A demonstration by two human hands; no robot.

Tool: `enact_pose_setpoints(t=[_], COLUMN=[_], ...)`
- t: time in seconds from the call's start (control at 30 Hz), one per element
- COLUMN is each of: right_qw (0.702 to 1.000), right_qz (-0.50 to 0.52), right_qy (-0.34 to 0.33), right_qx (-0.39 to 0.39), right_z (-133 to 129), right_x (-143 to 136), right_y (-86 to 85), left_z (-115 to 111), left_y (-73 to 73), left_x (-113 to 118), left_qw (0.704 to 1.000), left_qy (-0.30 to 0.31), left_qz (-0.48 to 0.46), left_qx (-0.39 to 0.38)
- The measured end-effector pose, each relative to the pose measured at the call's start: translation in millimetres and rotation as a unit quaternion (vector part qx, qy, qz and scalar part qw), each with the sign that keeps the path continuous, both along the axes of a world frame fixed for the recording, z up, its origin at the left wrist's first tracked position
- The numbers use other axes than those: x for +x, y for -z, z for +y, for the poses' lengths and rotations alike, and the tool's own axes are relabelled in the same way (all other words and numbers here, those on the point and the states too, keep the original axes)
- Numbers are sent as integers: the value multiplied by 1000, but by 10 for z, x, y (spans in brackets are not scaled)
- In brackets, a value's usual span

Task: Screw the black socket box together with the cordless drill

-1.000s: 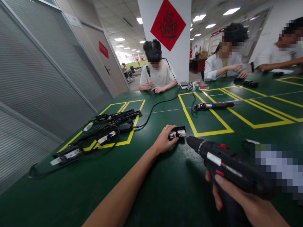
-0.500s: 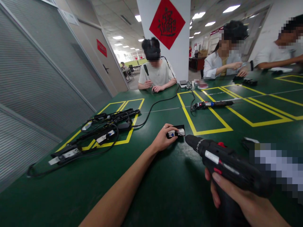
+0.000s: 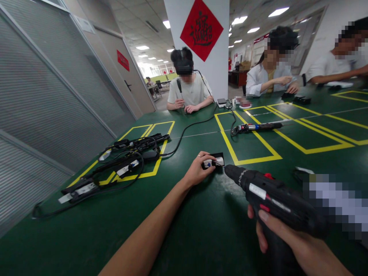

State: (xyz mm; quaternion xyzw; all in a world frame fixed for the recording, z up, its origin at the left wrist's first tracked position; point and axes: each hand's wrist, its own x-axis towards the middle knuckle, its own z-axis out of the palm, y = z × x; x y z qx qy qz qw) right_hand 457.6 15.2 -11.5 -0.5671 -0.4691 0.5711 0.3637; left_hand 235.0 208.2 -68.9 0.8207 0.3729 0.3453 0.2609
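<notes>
My right hand (image 3: 287, 234) is wrapped around the grip of a black cordless drill (image 3: 276, 195) with red switches, at the lower right. The drill points left, and its bit meets a small black box-like part (image 3: 220, 158) or ends just beside it; I cannot tell which. White and blue pieces show inside that part. My left hand (image 3: 199, 168) grips the part from its left side, fingers over the top and thumb in front, pressing it to the green table (image 3: 184, 226). My left fingers hide some of the part.
Left, a tangle of black cabled devices (image 3: 135, 153) lies over yellow tape outlines. A pen-shaped electric screwdriver (image 3: 258, 127) with a cord rests at the right back. Across the table a person (image 3: 189, 90) holds a screwdriver (image 3: 179, 87); two more people sit at the right.
The view has shifted very slightly. Both hands, the drill and the black part keep nearly the same positions.
</notes>
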Motion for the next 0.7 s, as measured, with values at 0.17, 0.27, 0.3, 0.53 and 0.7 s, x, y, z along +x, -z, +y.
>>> enact_pose_setpoints(t=[0.17, 0.27, 0.3, 0.53, 0.7], right_qw=[1000, 1000, 1000, 1000, 1000], right_qz=[-6, -21, -26, -21, -1], right_qy=[2, 12, 12, 4, 11], right_qx=[4, 11, 12, -8, 0], right_z=[-7, -12, -15, -39, -19], right_x=[-8, -17, -18, -1, -26], right_y=[-15, -31, -37, -28, -50], left_z=[7, 8, 9, 18, 11], left_y=[-11, -17, -18, -11, -26], left_x=[-5, -5, -4, -8, -12], left_qw=[1000, 1000, 1000, 1000, 1000], left_qy=[4, 3, 2, 4, 5], left_qz=[4, 3, 1, -4, -3], left_qx=[-2, -1, -1, 2, -2])
